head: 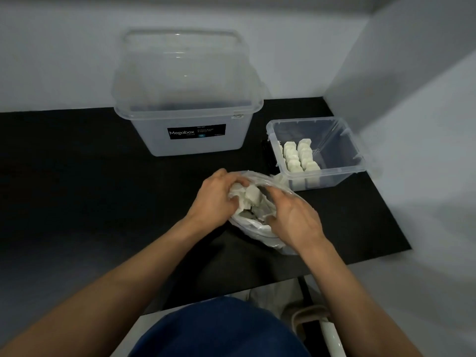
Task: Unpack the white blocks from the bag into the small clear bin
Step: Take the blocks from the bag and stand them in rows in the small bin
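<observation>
Blocks in bag: white blocks [253,195] sit loose in the open mouth of the bag [257,229]; one stands uppermost between the two hands; how many lie beneath is hidden by crumpled film.
Bag: clear, thin, slumped on the black mat [103,189] near the front edge; its mouth faces up and away; its far rim is just beside the small clear bin.
Left hand: left hand [215,199] has its fingers curled over the bag's left rim, bunching film; whether they also touch a block, cannot tell.
Right hand: right hand [296,222] holds the right rim, fingers bent across it and thumb tucked toward the mouth; no block plainly pinched.
Step in hand, as judged: spreading the mouth to reach the next block.
Doing it well: keep one hand anchoring the film so the bag does not lift with the block; pinch the topmost block by its opposite faces, clear of the plastic; lift straight out before swinging right.
Small clear bin: small clear bin [358,153] stands right of the bag; packed blocks [300,157] are lined in two rows against its left side, and the right side is open; set the next one beside the rows, not dropped on top.
Progress, as judged: partway.
Surroundings: large bin [195,140] behind, well apart; its lid [185,68] is propped upright behind it.
</observation>
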Demonstrator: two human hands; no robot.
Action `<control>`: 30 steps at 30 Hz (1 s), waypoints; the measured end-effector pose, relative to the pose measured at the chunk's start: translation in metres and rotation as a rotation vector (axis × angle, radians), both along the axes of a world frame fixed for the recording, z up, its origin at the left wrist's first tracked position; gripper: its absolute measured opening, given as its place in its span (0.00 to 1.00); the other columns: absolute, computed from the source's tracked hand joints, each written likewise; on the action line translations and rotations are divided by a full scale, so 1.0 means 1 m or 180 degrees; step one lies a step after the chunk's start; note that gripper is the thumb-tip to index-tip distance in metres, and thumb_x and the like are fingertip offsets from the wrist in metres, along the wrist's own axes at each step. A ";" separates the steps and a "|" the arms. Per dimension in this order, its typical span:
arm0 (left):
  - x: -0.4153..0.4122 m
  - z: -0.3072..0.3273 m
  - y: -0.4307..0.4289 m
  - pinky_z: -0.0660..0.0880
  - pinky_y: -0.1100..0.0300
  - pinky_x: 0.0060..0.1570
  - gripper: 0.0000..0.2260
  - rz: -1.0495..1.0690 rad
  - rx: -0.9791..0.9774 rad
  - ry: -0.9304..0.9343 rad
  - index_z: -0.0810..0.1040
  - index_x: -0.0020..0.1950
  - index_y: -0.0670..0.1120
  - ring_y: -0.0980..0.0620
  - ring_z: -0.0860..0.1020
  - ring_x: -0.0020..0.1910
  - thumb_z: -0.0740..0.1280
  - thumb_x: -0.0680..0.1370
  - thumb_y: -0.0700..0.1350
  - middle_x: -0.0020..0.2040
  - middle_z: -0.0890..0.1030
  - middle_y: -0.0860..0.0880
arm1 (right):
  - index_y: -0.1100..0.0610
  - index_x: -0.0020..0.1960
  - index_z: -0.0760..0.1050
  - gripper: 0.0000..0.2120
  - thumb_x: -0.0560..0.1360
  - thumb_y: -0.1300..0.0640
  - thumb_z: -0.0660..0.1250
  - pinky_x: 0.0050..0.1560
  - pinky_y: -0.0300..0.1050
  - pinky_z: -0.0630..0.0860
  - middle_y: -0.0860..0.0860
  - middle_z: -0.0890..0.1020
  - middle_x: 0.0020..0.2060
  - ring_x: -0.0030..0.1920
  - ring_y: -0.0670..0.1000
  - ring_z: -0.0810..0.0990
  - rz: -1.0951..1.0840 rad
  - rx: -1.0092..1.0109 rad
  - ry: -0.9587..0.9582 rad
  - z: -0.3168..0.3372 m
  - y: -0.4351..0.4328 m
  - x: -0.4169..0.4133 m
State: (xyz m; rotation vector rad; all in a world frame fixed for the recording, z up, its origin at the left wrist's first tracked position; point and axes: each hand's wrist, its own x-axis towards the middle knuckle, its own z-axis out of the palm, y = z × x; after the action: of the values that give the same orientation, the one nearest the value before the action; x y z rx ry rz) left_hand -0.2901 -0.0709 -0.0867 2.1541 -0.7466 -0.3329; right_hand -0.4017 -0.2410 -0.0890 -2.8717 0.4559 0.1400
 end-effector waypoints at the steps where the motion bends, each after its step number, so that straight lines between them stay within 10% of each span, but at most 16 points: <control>1: 0.000 -0.001 0.001 0.75 0.63 0.44 0.21 -0.0068 0.0137 -0.0035 0.80 0.60 0.54 0.57 0.75 0.45 0.70 0.73 0.32 0.50 0.71 0.53 | 0.45 0.73 0.66 0.31 0.74 0.54 0.74 0.52 0.57 0.82 0.48 0.81 0.62 0.58 0.57 0.82 -0.0030 0.0045 0.0068 -0.002 0.002 0.000; 7: 0.008 -0.008 0.008 0.70 0.61 0.59 0.24 -0.0805 0.0431 0.0042 0.78 0.56 0.57 0.54 0.66 0.63 0.64 0.73 0.28 0.61 0.66 0.54 | 0.48 0.68 0.75 0.20 0.77 0.54 0.71 0.55 0.53 0.78 0.49 0.79 0.66 0.63 0.57 0.80 0.0015 -0.0083 0.0371 -0.009 0.004 0.013; 11: 0.023 -0.015 0.011 0.68 0.57 0.66 0.34 -0.0643 0.0885 0.0419 0.69 0.76 0.54 0.47 0.67 0.71 0.69 0.73 0.32 0.73 0.67 0.47 | 0.48 0.71 0.69 0.25 0.76 0.57 0.70 0.51 0.54 0.79 0.50 0.79 0.64 0.61 0.58 0.81 0.0194 -0.0107 0.0487 -0.014 0.012 0.035; 16: 0.022 -0.004 0.008 0.75 0.62 0.60 0.32 -0.0382 0.0284 0.0786 0.71 0.74 0.50 0.58 0.77 0.58 0.77 0.72 0.39 0.60 0.77 0.56 | 0.47 0.78 0.59 0.38 0.73 0.57 0.73 0.54 0.55 0.80 0.53 0.81 0.61 0.60 0.58 0.81 0.0179 0.0264 0.0702 -0.020 0.012 0.048; 19: 0.025 -0.004 0.016 0.79 0.60 0.60 0.23 -0.0507 -0.0222 0.1444 0.78 0.68 0.51 0.59 0.82 0.56 0.76 0.74 0.38 0.58 0.82 0.57 | 0.47 0.73 0.71 0.30 0.72 0.48 0.74 0.57 0.52 0.79 0.51 0.82 0.61 0.62 0.56 0.80 0.0083 0.0537 0.0529 -0.023 0.012 0.052; 24: 0.032 -0.004 0.036 0.78 0.59 0.55 0.24 -0.0744 0.0220 0.0501 0.75 0.63 0.58 0.55 0.78 0.57 0.69 0.75 0.33 0.62 0.75 0.54 | 0.43 0.71 0.73 0.27 0.75 0.36 0.69 0.63 0.56 0.74 0.50 0.80 0.65 0.67 0.56 0.77 0.0055 0.0542 0.0464 -0.025 0.032 0.066; 30: 0.050 -0.005 0.047 0.67 0.60 0.64 0.29 -0.0928 0.1094 -0.0100 0.74 0.73 0.55 0.48 0.70 0.70 0.66 0.75 0.34 0.71 0.71 0.48 | 0.36 0.77 0.63 0.27 0.80 0.47 0.65 0.70 0.62 0.63 0.46 0.76 0.69 0.72 0.54 0.71 0.0375 0.0535 0.1084 -0.017 0.034 0.067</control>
State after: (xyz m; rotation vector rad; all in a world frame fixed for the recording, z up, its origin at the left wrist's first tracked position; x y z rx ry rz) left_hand -0.2398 -0.0242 -0.0914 2.3723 -1.0905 -0.6188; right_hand -0.3347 -0.2073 -0.1060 -2.7118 0.3150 0.6616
